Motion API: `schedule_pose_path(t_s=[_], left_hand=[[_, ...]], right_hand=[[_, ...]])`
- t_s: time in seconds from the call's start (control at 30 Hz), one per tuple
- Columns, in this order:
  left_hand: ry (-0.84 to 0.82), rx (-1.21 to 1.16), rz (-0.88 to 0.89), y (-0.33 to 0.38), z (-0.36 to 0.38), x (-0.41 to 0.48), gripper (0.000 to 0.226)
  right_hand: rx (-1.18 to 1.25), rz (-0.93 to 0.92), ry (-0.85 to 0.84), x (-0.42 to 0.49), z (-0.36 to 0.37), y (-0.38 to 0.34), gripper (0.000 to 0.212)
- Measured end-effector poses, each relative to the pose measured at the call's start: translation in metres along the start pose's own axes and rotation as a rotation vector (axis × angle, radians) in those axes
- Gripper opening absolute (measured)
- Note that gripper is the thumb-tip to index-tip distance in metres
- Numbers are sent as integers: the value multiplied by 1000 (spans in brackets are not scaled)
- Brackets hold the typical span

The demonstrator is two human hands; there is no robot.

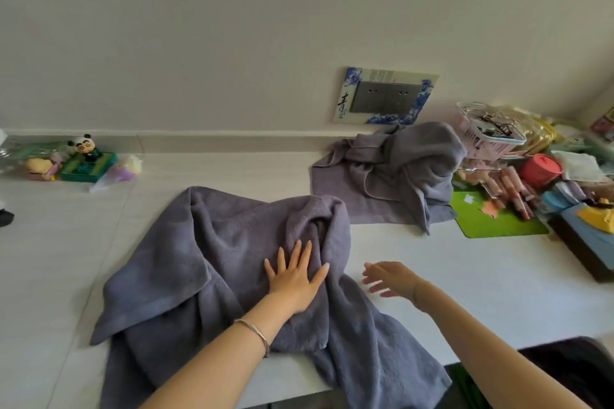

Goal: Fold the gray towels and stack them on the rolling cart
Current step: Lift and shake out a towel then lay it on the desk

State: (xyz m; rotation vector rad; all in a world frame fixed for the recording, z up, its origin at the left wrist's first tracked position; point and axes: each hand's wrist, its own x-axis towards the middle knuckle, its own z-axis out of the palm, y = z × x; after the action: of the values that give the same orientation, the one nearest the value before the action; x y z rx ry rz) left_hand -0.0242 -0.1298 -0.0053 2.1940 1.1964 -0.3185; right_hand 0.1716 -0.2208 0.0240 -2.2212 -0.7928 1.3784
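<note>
A large gray towel lies rumpled on the white table, its lower part hanging over the near edge. My left hand rests flat on the towel's middle, fingers spread, a thin bracelet on the wrist. My right hand hovers open just right of the towel, above the bare tabletop, slightly blurred. A second gray towel sits crumpled in a heap at the back, near the wall. No rolling cart is in view.
Clutter fills the right side: a pink basket, a red round container, a green mat, a dark box. A panda figurine with small toys sits far left. A framed wall panel hangs behind.
</note>
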Motion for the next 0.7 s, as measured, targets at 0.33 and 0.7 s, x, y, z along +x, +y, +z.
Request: schedule_pose_path(t_s=[0.33, 0.7], left_hand=[[128, 117, -37, -1, 18, 1, 70], [111, -44, -87, 1, 4, 0, 76]], right_hand=[[-158, 84, -82, -20, 22, 20, 49], [-139, -121, 143, -60, -80, 9, 41]])
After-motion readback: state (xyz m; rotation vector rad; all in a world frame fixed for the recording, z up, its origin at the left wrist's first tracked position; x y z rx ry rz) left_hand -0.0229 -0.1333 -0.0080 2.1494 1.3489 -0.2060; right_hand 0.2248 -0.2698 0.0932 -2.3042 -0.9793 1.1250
